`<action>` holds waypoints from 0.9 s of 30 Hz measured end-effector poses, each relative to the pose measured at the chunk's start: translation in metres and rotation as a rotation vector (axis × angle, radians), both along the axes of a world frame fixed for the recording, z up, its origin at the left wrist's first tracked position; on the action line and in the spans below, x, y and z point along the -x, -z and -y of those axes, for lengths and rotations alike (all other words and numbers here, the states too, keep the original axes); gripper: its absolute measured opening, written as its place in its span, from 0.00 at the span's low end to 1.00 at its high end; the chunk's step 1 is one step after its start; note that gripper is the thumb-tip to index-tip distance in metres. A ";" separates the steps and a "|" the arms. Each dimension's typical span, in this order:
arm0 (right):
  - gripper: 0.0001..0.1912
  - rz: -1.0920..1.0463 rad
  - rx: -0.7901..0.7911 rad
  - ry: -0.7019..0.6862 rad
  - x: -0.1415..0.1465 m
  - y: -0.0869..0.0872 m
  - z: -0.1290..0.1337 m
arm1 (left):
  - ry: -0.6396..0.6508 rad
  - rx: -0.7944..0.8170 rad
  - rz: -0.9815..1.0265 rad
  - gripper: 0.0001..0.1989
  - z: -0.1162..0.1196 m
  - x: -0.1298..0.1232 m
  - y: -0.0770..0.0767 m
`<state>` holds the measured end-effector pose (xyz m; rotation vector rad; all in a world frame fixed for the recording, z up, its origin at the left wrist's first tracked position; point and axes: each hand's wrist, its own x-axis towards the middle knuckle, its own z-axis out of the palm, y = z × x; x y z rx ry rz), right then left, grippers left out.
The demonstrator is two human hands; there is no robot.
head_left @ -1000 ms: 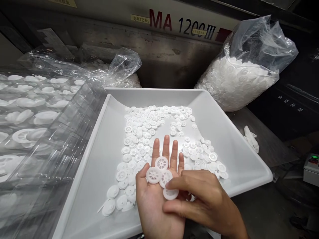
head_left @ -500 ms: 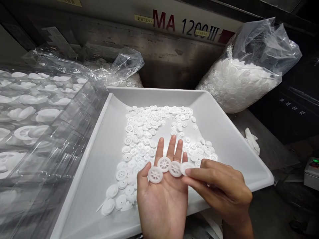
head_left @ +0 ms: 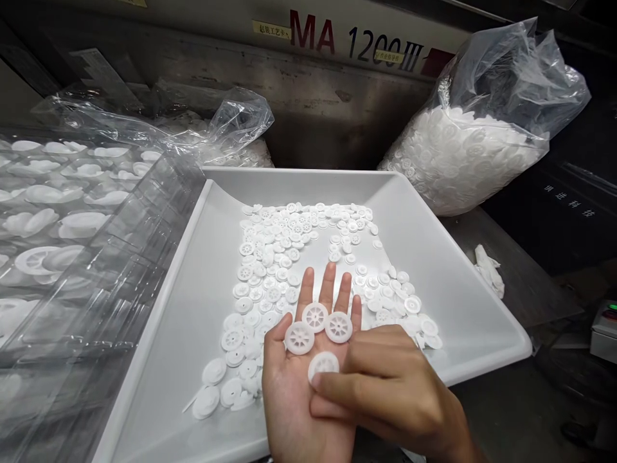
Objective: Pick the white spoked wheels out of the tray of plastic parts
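Observation:
My left hand (head_left: pixel 308 399) is palm up and open, fingers spread, over the near part of a white tray (head_left: pixel 168 289). Three small white spoked plastic wheels lie on it near the finger bases: a left wheel (head_left: pixel 299 338), a middle wheel (head_left: pixel 315 317) and a right wheel (head_left: pixel 339 327). Between thumb and fingers, my right hand (head_left: pixel 400 392) pinches a fourth wheel (head_left: pixel 322 368) against the left palm. Beneath the hands, many similar wheels (head_left: pixel 282 238) are scattered over the tray floor; the hands hide some of them.
Clear plastic trays (head_left: pixel 139 238) holding white parts stand at the left. A clear bag of white wheels (head_left: pixel 463 154) leans behind the tray at the right, and another bag (head_left: pixel 236 141) lies at the back left. A machine panel (head_left: pixel 337 38) spans the back.
My right hand has moved left and toward me, carrying its wheel from beside the left little finger to the middle of the palm. The other three wheels stay in place.

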<state>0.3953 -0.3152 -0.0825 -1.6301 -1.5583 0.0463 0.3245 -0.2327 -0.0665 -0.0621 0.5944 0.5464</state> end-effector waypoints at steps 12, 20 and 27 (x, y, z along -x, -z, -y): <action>0.14 -0.238 -0.113 0.240 -0.002 0.004 0.015 | 0.019 -0.007 0.031 0.22 0.000 0.000 0.000; 0.14 -0.248 0.082 0.231 -0.002 0.004 0.010 | 0.070 0.039 0.090 0.24 -0.002 0.001 0.000; 0.13 -0.257 0.100 0.264 -0.003 0.004 0.012 | 0.089 -0.004 0.109 0.23 -0.002 0.002 0.002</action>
